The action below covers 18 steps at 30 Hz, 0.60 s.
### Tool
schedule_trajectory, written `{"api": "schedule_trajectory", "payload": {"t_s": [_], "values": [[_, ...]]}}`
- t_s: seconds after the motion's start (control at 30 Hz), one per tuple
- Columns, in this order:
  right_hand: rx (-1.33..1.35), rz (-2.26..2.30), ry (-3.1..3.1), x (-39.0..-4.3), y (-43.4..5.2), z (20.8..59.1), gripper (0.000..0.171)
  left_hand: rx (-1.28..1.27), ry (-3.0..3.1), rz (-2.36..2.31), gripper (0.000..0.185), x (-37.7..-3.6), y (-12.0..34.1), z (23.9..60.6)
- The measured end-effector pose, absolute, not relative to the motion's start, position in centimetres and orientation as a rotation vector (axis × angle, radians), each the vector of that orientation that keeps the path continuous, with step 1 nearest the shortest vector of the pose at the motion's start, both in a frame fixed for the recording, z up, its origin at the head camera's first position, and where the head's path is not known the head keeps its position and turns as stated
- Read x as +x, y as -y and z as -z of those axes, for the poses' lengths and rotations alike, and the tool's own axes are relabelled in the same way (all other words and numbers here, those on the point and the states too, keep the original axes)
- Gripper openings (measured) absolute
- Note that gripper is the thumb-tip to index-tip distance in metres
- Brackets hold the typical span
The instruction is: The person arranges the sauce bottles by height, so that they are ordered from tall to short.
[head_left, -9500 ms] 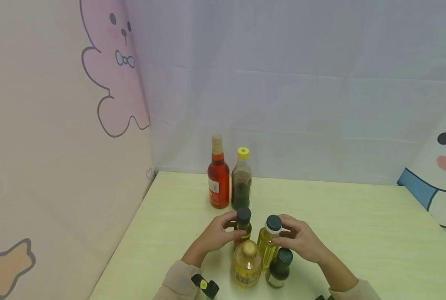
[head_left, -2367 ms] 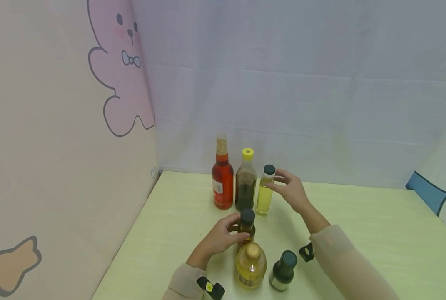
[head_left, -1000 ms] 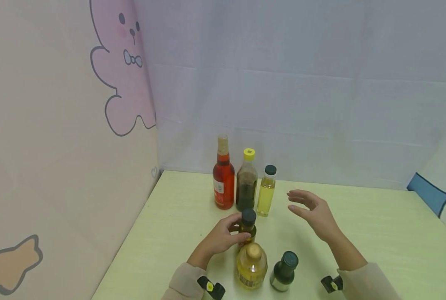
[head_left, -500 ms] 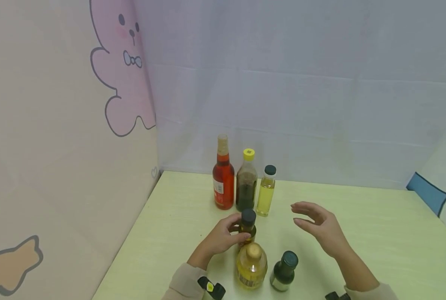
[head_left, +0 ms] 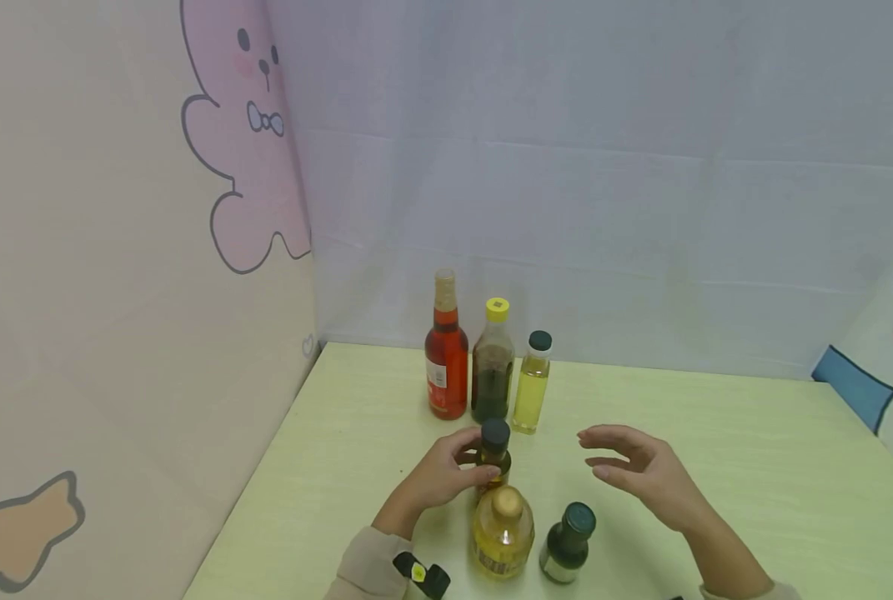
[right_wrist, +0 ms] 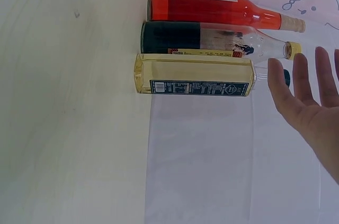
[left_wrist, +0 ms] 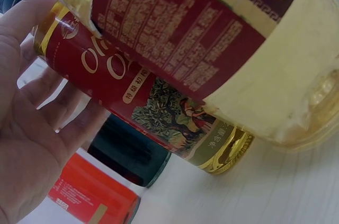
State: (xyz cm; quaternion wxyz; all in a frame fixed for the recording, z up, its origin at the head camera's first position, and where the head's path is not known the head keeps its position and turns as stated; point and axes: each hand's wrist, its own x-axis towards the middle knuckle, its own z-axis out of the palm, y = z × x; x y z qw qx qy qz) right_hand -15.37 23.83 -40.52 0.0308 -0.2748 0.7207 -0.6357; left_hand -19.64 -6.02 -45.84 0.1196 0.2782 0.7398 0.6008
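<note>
My left hand (head_left: 440,477) grips the upper part of an olive oil bottle (head_left: 495,437), upright with a black cap. Its red label (left_wrist: 106,60) shows in the left wrist view, fingers along its upper side. Just in front stands a round, gold-capped bottle of yellow oil (head_left: 503,537), hiding its lower part in the head view. My right hand (head_left: 649,473) hovers with fingers spread and slightly bent, holding nothing. Nearest it are a small dark bottle with a green cap (head_left: 566,546) and a squarish bottle of yellow oil (head_left: 531,393), standing apart from the hand.
Behind, a red bottle (head_left: 447,371) and a yellow-capped bottle of dark liquid (head_left: 493,379) stand in a row with the squarish oil bottle. A pale curtain (head_left: 604,208) rises at the table's back edge, and a printed sheet (head_left: 131,292) flanks the left side.
The squarish oil bottle went from the front group to the right end of the back row. My right hand let go and drew back toward the front right. My left hand keeps its grip.
</note>
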Motion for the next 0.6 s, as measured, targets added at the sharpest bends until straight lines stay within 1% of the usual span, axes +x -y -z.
{"api": "schedule_trajectory", "payload": {"t_s": [0.23,0.43,0.6], "values": [[-0.887,1.956,-2.037,-14.9,-24.3,40.9,0.037,0.834,-2.172,-1.758,0.034,-19.8,6.1,45.7],[-0.945,1.951,-1.883,-14.8,-24.4,41.4,0.04,0.77,-2.178,-1.792,0.032,-19.0,6.2,43.8],[-0.953,1.938,-1.826,-14.7,-24.5,42.0,0.042,0.765,-2.184,-1.804,0.032,-18.5,6.3,42.5]]}}
